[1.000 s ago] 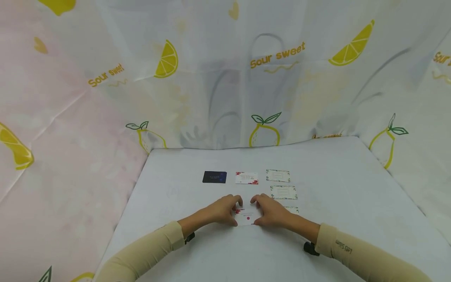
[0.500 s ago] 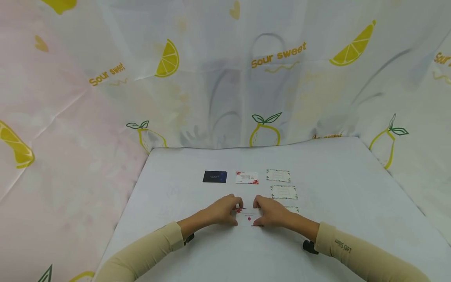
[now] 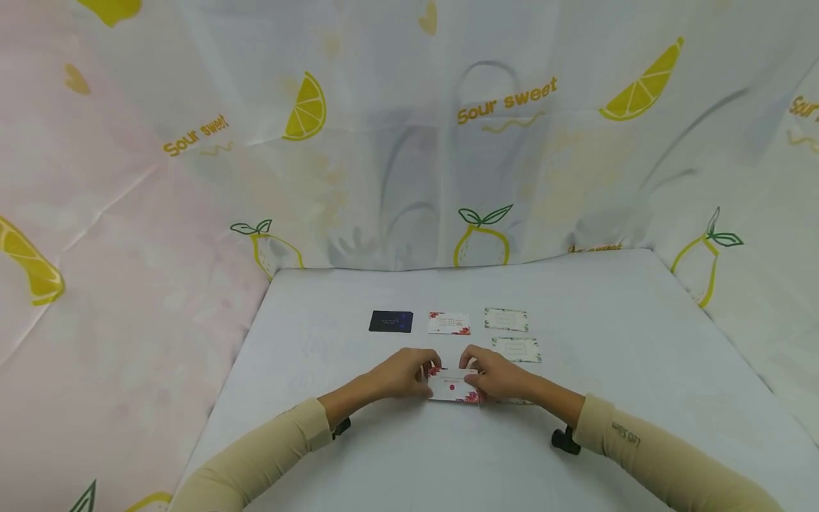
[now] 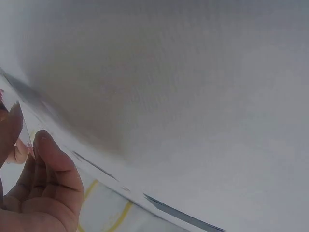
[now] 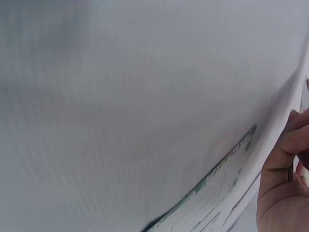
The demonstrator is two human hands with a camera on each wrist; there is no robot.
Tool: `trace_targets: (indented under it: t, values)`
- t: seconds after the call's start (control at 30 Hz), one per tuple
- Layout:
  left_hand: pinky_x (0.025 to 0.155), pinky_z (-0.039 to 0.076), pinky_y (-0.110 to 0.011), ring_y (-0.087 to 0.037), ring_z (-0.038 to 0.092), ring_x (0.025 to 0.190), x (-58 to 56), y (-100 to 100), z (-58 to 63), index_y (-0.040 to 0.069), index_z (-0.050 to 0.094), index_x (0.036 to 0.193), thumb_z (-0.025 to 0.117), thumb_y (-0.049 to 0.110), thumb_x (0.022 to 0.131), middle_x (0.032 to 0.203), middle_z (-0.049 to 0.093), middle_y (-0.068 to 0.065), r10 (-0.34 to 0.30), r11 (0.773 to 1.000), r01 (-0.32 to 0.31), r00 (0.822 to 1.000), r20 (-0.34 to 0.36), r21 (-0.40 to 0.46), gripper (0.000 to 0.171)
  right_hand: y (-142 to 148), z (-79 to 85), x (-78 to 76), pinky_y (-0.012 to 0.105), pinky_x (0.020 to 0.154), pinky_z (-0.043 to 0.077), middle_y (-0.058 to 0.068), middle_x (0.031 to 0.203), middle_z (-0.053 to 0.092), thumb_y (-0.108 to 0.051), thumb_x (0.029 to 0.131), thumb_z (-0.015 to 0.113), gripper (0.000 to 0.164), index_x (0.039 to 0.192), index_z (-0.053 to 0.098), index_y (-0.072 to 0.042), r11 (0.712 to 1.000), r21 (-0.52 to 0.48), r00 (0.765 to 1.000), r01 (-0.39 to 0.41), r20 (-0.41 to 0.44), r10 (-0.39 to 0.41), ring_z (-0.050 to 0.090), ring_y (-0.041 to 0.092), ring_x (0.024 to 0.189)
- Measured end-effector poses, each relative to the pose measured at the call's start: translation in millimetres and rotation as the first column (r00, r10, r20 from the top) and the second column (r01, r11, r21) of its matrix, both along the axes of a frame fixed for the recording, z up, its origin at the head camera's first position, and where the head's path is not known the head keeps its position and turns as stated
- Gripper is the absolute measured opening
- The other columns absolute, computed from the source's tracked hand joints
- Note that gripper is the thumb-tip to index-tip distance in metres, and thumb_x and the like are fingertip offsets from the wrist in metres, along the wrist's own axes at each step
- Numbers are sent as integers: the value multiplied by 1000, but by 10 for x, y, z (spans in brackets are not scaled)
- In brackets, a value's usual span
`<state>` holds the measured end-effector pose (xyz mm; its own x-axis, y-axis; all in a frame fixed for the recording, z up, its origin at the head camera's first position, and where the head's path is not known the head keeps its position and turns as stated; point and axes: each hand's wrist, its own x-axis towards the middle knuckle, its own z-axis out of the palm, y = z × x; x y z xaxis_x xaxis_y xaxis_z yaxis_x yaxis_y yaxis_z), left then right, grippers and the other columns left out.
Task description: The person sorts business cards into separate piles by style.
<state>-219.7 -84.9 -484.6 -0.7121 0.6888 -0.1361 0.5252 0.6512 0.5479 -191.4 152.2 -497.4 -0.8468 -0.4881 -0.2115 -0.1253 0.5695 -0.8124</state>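
A white business card point(image 3: 453, 390) with red flowers at its corners and a red dot is held between both hands in the head view, its face tilted toward me. My left hand point(image 3: 404, 375) pinches its left end; in the left wrist view, the thumb and fingers of the left hand point(image 4: 43, 188) close on the card's thin edge. At the right end, my right hand point(image 3: 502, 375) grips with the thumb over the face and curled fingers behind. Only part of the right hand point(image 5: 285, 179) shows at the right wrist view's border.
Beyond the hands lie a dark blue-black stack of cards point(image 3: 390, 321), a red-flowered white card point(image 3: 449, 323) and a leaf-bordered card point(image 3: 505, 319). Another leaf-bordered card point(image 3: 517, 350) lies nearer, and a third is mostly hidden under the right wrist. White cloth point(image 3: 307, 455) covers the table.
Both hands have risen slightly with the red-flowered business card, which now tilts up toward me. The right thumb has come over its face. The cards farther back stay put.
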Motion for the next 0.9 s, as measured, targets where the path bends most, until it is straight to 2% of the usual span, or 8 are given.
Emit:
trace_targets:
  t: [0.17, 0.3, 0.43, 0.53, 0.6, 0.7, 0.8, 0.9]
  values:
    - [64, 46, -18, -6, 54, 71, -128, 0, 59, 11, 64, 124, 85, 21, 78, 106, 68, 0, -20, 1000, 21, 998, -62, 10, 52, 44, 20, -159, 27, 51, 42, 2, 62, 59, -8, 99, 55, 15, 114, 52, -6, 998, -51, 999, 35, 37, -33, 52, 13, 51]
    - [64, 46, -19, -8, 55, 76, -246, 15, 135, 11, 61, 133, 85, 26, 78, 115, 67, 0, -45, 998, 40, 991, -125, -42, 62, 77, 34, -306, 28, 51, 43, 1, 61, 56, -7, 99, 55, 16, 115, 52, -4, 994, -82, 997, 67, 50, -63, 51, 13, 50]
    - [65, 46, -19, -8, 56, 78, -391, 40, 177, 12, 60, 135, 85, 29, 78, 118, 67, 0, -71, 994, 55, 982, -175, -95, 64, 98, 51, -430, 30, 50, 46, 2, 61, 56, -6, 99, 55, 17, 115, 52, -3, 990, -109, 994, 95, 67, -88, 53, 14, 51]
    - [63, 46, -20, -8, 56, 75, -524, 58, 204, 13, 61, 134, 85, 29, 79, 117, 67, 0, -60, 995, 44, 983, -174, -93, 62, 104, 66, -513, 31, 51, 47, 4, 64, 59, -8, 99, 55, 18, 116, 54, -3, 986, -108, 992, 123, 52, -118, 55, 15, 53]
    - [62, 45, -20, -8, 55, 72, -613, 73, 218, 12, 62, 133, 85, 28, 78, 117, 68, -1, -41, 997, 30, 987, -154, -75, 61, 109, 89, -556, 32, 53, 49, 6, 72, 62, -9, 97, 59, 21, 118, 55, -2, 985, -97, 990, 143, 5, -143, 57, 16, 57]
    - [62, 46, -22, -10, 55, 71, -715, 100, 227, 11, 62, 133, 84, 26, 79, 120, 68, -3, -10, 999, 5, 993, -115, -45, 61, 118, 121, -613, 32, 62, 51, 13, 95, 66, -13, 92, 68, 29, 118, 60, -2, 987, -49, 979, 154, -125, -159, 61, 17, 70]
    - [63, 46, -22, -11, 56, 72, -784, 111, 210, 11, 63, 133, 84, 25, 80, 122, 68, -5, 14, 999, -18, 995, -99, -39, 59, 102, 149, -643, 30, 68, 49, 16, 117, 63, -19, 84, 79, 43, 121, 62, -3, 986, 43, 960, 163, -238, -148, 58, 17, 78]
    - [65, 47, -23, -12, 56, 75, -846, 97, 185, 13, 63, 132, 83, 26, 80, 123, 68, -3, 50, 997, -55, 994, -100, -50, 57, 49, 159, -672, 30, 72, 48, 14, 124, 59, -25, 81, 82, 57, 129, 59, -5, 973, 162, 947, 166, -302, -112, 55, 16, 81]
